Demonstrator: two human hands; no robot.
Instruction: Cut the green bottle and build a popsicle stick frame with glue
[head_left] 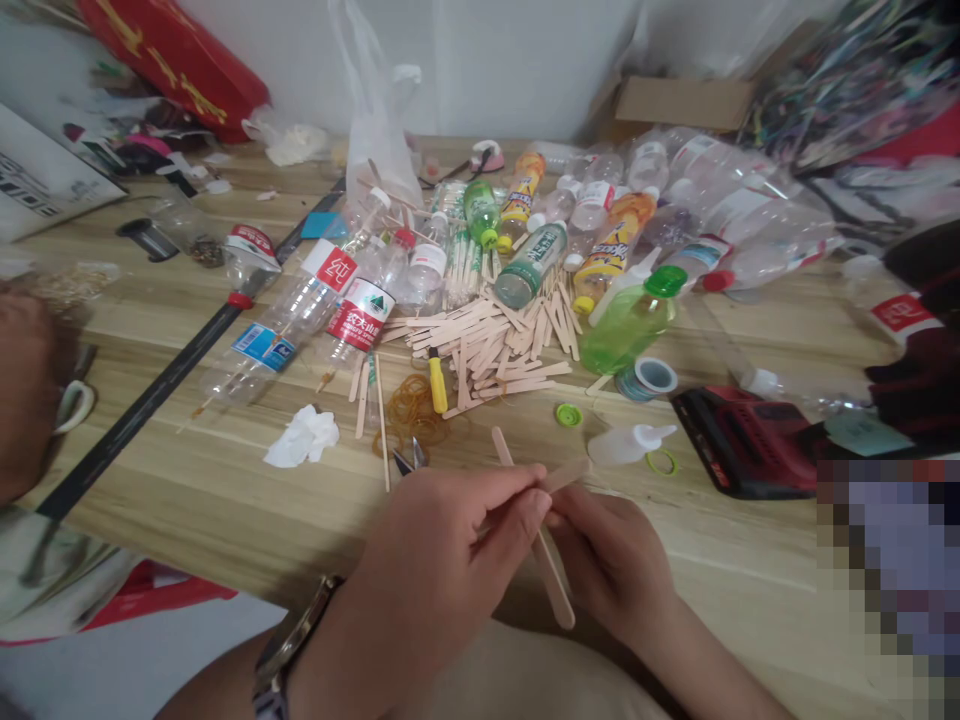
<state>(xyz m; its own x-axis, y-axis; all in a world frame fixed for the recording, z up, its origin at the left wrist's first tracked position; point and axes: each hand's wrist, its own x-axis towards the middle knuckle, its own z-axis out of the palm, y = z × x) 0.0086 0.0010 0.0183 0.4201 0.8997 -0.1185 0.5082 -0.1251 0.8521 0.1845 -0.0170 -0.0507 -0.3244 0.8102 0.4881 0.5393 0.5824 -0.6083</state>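
Note:
Two wooden craft sticks cross between my hands near the table's front edge. One long stick point(553, 580) slants from upper left to lower right; the other stick point(568, 474) points up to the right, partly covered by fingers. My left hand point(442, 560), with a watch on its wrist, pinches them at the crossing between thumb and forefinger. My right hand point(619, 565) is closed around the crossing from the other side, its fingertips partly hidden. Beyond them lie a white squeeze bottle point(624, 445), a yellow-handled tool point(437, 385), tangled rubber bands point(409, 410) and metal tool tips point(411, 458).
A loose pile of craft sticks point(487, 340) lies mid-table, with several plastic bottles behind. A green bottle point(628, 328) and a red-black power tool point(742, 440) stand to the right. Crumpled tissue point(303, 437) and a long dark bar point(157, 400) lie left. Another person's hand point(26, 390) shows far left.

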